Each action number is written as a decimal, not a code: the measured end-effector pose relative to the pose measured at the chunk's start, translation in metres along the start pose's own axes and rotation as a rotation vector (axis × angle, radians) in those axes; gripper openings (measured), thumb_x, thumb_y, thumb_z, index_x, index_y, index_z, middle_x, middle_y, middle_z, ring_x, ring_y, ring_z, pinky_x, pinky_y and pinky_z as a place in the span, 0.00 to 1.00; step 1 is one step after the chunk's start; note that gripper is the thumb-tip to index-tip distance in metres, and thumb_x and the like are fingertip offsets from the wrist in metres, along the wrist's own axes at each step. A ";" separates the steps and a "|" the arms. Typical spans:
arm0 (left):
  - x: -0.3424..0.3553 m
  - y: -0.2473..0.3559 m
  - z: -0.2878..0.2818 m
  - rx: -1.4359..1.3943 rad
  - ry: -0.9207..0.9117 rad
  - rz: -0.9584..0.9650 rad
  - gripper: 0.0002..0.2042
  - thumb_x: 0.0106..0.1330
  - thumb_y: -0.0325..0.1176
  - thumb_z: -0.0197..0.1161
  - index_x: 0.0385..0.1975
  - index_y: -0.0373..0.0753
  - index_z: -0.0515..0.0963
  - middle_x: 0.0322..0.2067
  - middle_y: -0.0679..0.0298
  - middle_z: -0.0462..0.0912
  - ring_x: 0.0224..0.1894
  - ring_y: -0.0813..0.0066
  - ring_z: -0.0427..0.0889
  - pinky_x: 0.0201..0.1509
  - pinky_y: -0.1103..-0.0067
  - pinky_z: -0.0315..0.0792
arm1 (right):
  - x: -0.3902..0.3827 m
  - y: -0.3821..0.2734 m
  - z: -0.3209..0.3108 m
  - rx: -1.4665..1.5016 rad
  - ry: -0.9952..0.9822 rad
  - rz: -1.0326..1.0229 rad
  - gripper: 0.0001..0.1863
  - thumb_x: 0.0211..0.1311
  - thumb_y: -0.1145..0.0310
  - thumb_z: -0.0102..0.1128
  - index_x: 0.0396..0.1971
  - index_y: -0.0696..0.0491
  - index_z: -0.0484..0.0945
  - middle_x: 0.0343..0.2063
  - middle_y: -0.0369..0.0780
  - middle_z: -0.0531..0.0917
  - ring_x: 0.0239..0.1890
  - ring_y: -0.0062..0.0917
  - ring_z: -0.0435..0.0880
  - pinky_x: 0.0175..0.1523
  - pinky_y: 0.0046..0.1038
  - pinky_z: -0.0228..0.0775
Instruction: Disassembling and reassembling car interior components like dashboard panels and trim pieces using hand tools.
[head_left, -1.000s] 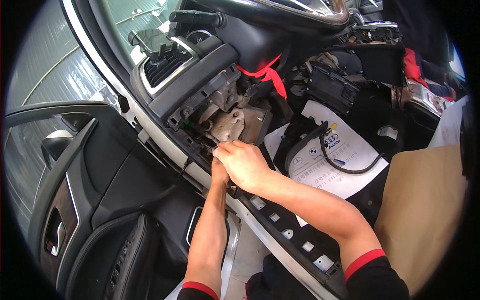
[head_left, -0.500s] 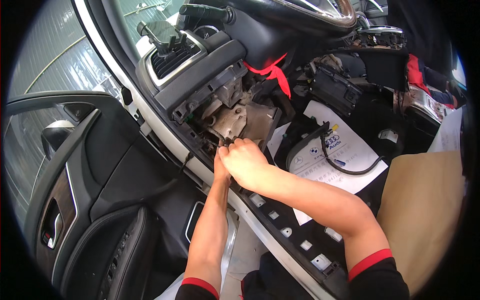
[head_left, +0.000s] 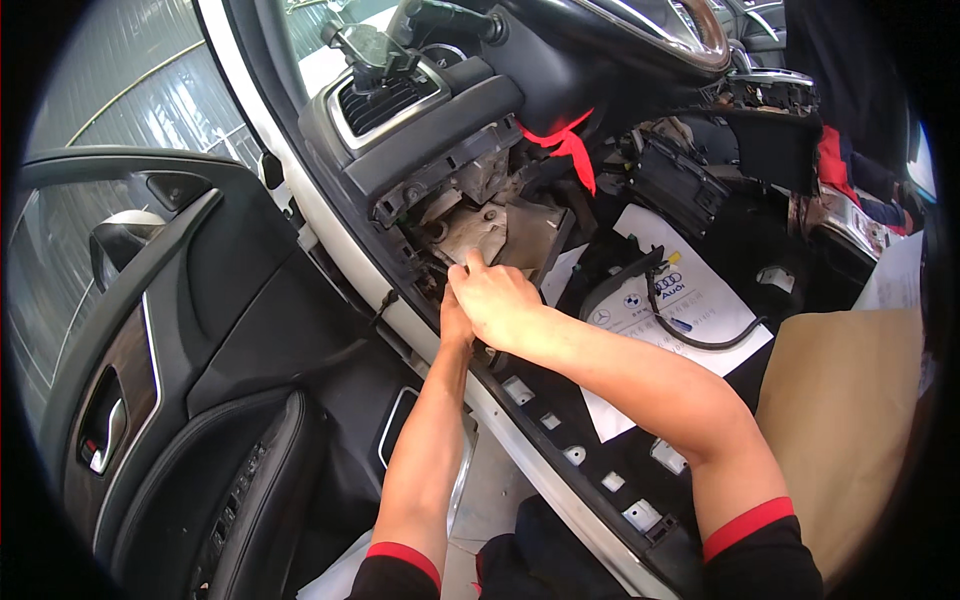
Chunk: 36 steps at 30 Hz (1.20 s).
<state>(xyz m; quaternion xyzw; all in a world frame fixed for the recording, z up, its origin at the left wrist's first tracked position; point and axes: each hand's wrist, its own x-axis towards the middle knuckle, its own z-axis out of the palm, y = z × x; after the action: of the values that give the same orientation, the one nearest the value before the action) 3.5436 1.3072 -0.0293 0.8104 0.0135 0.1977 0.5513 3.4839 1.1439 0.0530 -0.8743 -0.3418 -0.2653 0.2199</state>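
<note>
Both hands meet at the opened lower corner of the dashboard, beside the door sill. My right hand (head_left: 497, 302) lies over the left, its fingers bent and closed. What they grip is hidden underneath. My left hand (head_left: 456, 320) reaches up from below, and its fingers look closed too, though the right hand covers most of them. Just beyond the fingertips are a beige insulating pad (head_left: 475, 235) and a bare grey-brown panel (head_left: 532, 232). Dark wiring (head_left: 425, 268) runs in the gap to the left of the hands.
The open door (head_left: 260, 330) stands at left, alongside the white sill (head_left: 535, 480). A red ribbon (head_left: 572, 150) hangs under the steering column. On the floor lie a white paper mat (head_left: 625, 395) and a black cable (head_left: 700, 343). Brown paper (head_left: 835, 410) covers the right side.
The view has shifted, so the car appears slightly lower and farther right. My right hand has turned over the left, and the dark piece seen at the fingertips before is now hidden.
</note>
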 end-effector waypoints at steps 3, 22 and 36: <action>0.005 -0.006 -0.004 -0.080 0.100 0.032 0.39 0.64 0.39 0.69 0.72 0.32 0.59 0.61 0.49 0.77 0.58 0.63 0.79 0.61 0.73 0.71 | 0.000 -0.006 -0.004 -0.080 -0.018 0.004 0.18 0.57 0.69 0.64 0.45 0.61 0.76 0.45 0.51 0.81 0.43 0.40 0.89 0.44 0.33 0.83; -0.030 0.037 -0.024 -0.957 -0.259 -0.394 0.09 0.70 0.42 0.63 0.34 0.46 0.79 0.18 0.76 0.71 0.14 0.88 0.63 0.15 0.89 0.57 | 0.003 -0.002 -0.002 0.092 -0.210 0.084 0.20 0.58 0.64 0.65 0.46 0.61 0.76 0.36 0.48 0.87 0.40 0.44 0.88 0.45 0.41 0.82; 0.000 0.014 -0.010 -1.018 -0.205 -0.303 0.15 0.73 0.47 0.61 0.29 0.43 0.77 0.15 0.74 0.68 0.15 0.85 0.60 0.17 0.85 0.55 | -0.014 -0.011 -0.001 0.002 0.024 0.036 0.22 0.57 0.66 0.68 0.47 0.60 0.73 0.43 0.52 0.82 0.42 0.45 0.87 0.46 0.40 0.81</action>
<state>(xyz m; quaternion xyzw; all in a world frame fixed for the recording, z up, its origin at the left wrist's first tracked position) 3.5379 1.3104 -0.0134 0.4450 -0.0211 0.0171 0.8951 3.4672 1.1437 0.0473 -0.8768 -0.3239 -0.2712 0.2297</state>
